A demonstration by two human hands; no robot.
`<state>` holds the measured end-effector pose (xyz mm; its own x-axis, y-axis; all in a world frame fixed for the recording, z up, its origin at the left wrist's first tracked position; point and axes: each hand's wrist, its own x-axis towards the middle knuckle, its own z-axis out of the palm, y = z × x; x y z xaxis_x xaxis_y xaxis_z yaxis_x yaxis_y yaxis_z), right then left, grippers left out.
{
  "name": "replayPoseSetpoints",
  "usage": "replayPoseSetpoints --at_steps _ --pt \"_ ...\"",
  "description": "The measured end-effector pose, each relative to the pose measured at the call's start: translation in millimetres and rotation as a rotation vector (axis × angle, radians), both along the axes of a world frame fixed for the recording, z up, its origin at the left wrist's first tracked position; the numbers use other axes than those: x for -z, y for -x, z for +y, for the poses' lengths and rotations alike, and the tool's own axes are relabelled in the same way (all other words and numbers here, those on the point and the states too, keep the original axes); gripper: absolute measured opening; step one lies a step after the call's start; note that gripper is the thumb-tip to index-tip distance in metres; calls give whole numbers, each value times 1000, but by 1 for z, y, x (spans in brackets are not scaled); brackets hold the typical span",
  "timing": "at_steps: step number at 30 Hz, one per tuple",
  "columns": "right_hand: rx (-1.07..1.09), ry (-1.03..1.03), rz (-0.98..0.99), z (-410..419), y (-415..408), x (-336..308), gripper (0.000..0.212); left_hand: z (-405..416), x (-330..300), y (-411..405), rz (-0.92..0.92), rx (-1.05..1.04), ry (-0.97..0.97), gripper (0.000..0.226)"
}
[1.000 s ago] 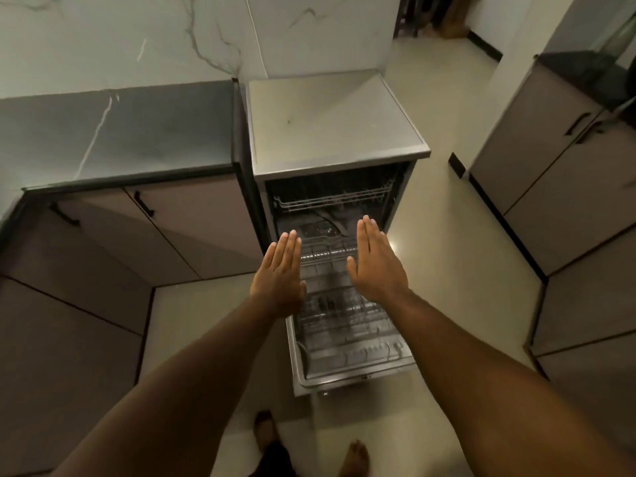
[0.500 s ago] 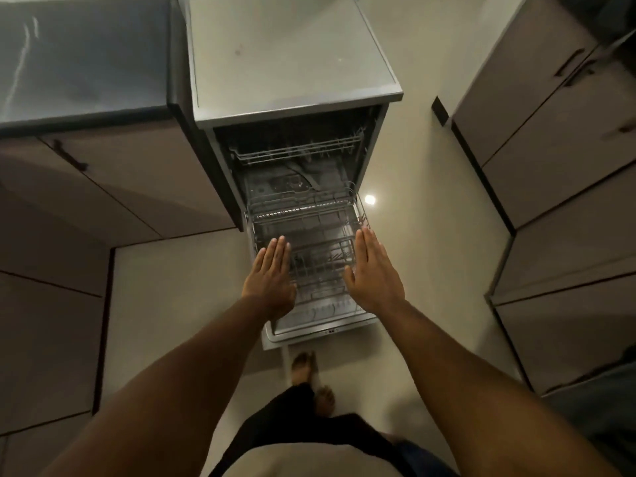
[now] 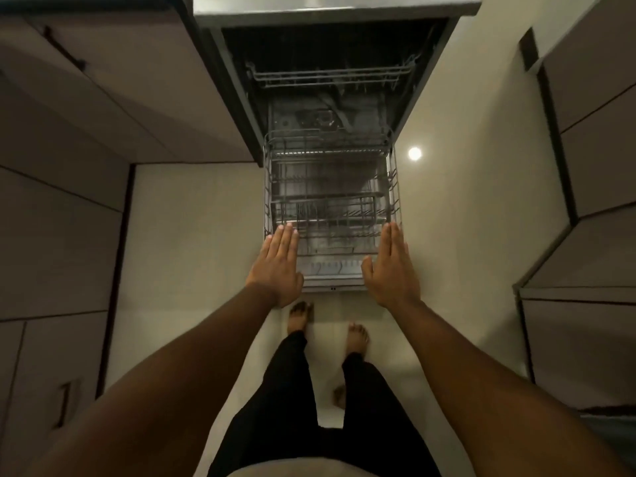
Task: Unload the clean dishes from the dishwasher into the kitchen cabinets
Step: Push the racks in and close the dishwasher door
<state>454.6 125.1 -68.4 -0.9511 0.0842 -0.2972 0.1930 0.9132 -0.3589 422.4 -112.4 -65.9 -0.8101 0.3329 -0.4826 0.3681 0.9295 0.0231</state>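
Note:
The dishwasher point(image 3: 337, 15) stands open ahead of me, its door point(image 3: 332, 285) folded down flat. The grey wire lower rack point(image 3: 330, 201) is pulled out over the door; I see no dishes in it. The upper rack point(image 3: 330, 75) sits inside the dark tub. My left hand point(image 3: 277, 266) hovers flat with straight fingers over the rack's near left corner. My right hand point(image 3: 392, 266) is held the same way at the near right corner. Neither hand holds anything.
Brown cabinets point(image 3: 69, 166) with dark handles line the left side, and more cabinets point(image 3: 592, 166) stand on the right. Pale floor tiles point(image 3: 192, 235) lie on both sides of the door. My bare feet point(image 3: 356, 339) stand just behind the door's edge.
The view has tilted down and come closer to the dishwasher. Both hands have stayed flat and spread a little wider, now at the rack's near corners.

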Motion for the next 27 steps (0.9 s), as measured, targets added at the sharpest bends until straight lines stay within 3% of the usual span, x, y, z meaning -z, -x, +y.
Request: replayPoseSetpoints --at_steps 9,18,27 --pt "-9 28 -35 26 -6 107 77 18 92 -4 -24 -58 -60 81" --pt "-113 -27 -75 32 19 304 76 34 303 5 -68 -57 -68 79" --pt "-175 -126 130 27 20 449 85 32 455 12 148 -97 -119 81"
